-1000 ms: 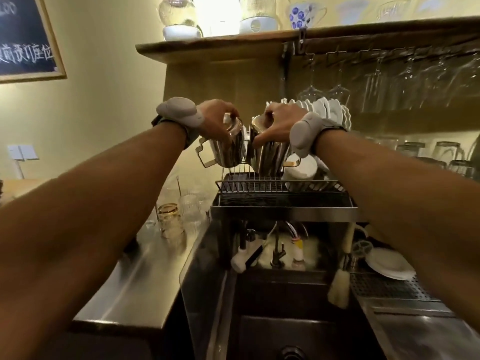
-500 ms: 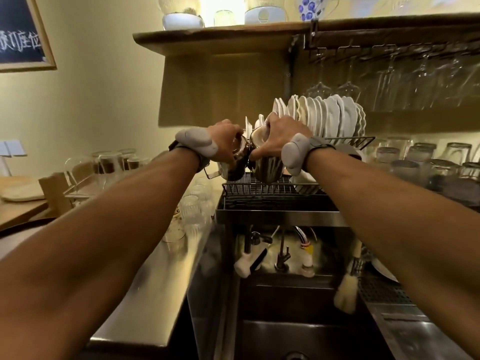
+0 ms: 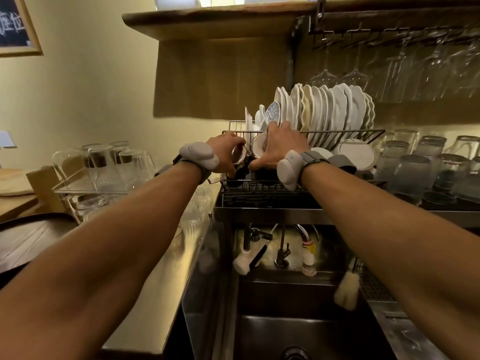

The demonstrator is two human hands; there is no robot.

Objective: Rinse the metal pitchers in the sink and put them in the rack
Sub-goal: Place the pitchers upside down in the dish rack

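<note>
Two metal pitchers sit upside down side by side at the left end of the wire dish rack [image 3: 345, 132] above the sink [image 3: 293, 331]. My left hand [image 3: 226, 154] grips the left pitcher [image 3: 240, 162] around its base. My right hand [image 3: 281, 145] is spread over the upturned base of the right pitcher [image 3: 259, 152], fingers and thumb curled round it. Both pitchers' lower parts sink into shadow on the rack floor. Grey bands wrap both wrists.
White plates [image 3: 327, 110] stand upright in the rack behind my hands, with saucers [image 3: 355, 154] to the right. Upturned glasses [image 3: 426, 165] crowd the right side; more glasses [image 3: 114, 165] sit in a tray on the left counter. Stemmed glasses [image 3: 353, 74] hang overhead. Taps [image 3: 283, 253] and a brush [image 3: 346, 289] line the sink's back.
Both hands have lowered the pitchers from above the rack down onto its floor, close together. The view has tilted up, showing more of the plates.
</note>
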